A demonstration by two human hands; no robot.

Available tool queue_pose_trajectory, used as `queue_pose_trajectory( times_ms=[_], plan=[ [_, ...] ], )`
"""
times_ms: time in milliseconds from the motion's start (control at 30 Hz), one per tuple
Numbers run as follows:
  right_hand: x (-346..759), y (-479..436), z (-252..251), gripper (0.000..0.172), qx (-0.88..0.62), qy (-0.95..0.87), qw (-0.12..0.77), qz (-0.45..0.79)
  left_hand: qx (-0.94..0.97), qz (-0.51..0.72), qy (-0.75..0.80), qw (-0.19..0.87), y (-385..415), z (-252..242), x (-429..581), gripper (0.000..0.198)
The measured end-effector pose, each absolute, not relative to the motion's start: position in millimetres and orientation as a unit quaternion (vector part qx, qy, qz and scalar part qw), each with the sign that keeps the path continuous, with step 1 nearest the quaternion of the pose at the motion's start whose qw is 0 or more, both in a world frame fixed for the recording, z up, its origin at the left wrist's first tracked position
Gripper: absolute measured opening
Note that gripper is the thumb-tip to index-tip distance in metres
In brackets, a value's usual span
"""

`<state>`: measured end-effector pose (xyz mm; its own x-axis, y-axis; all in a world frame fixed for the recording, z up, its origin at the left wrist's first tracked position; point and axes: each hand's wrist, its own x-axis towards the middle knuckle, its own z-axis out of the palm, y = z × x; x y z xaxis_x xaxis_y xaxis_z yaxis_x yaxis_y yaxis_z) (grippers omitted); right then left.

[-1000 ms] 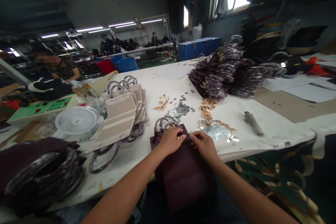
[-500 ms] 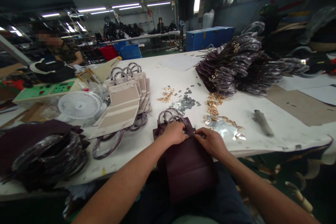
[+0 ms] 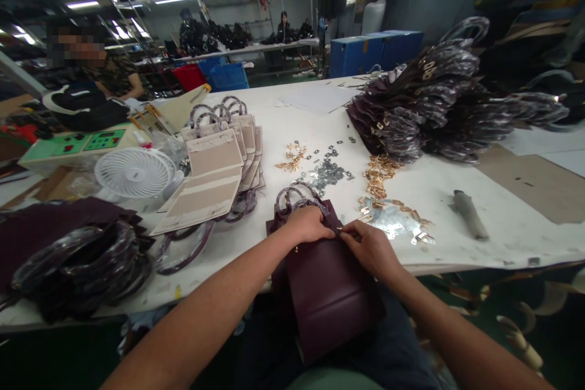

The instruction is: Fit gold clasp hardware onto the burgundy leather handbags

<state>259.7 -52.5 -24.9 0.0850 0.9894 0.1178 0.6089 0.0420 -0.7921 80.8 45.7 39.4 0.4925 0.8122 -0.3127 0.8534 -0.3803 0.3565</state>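
A dark maroon bag (image 3: 326, 289) with wrapped loop handles (image 3: 292, 195) lies over the table's near edge. My left hand (image 3: 309, 223) is curled closed on the bag's upper flap, pressing it down. My right hand (image 3: 371, 247) is closed in a pinch at the flap's edge, right beside my left fingers; a tiny metal piece shows at its fingertips. Loose gold clasps (image 3: 378, 180) and silver plates (image 3: 393, 219) lie just past my right hand.
Beige bag pieces (image 3: 214, 170) are stacked at left with a white fan (image 3: 132, 173) and a green control box (image 3: 73, 146). Piles of dark wrapped bags sit at the near left (image 3: 77, 256) and the far right (image 3: 434, 103). A grey tool (image 3: 470, 213) lies at right. A person sits at the far left.
The view has tilted down and nearer. Both hands stay on the bag's flap; my right hand has shifted slightly and its pinch is tighter at the flap's edge.
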Motion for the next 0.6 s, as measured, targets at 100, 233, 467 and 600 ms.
queue_pose_trajectory(
  times_ms=[100,233,467,600],
  plan=[
    [253,-53,-26,0.017,-0.648,-0.676,0.309,0.166,0.827,-0.052,0.491,0.267,50,40,81,0.032],
    [250,-50,-27,0.016,-0.660,-0.679,0.286,0.148,0.823,-0.061,0.482,0.295,54,45,84,0.030],
    [263,-49,-26,0.027,-0.632,-0.642,0.360,0.242,0.806,-0.050,0.492,0.325,55,46,92,0.024],
    [268,-52,-19,0.022,-0.620,-0.627,0.379,0.281,0.790,-0.024,0.500,0.355,52,39,97,0.020]
  ],
)
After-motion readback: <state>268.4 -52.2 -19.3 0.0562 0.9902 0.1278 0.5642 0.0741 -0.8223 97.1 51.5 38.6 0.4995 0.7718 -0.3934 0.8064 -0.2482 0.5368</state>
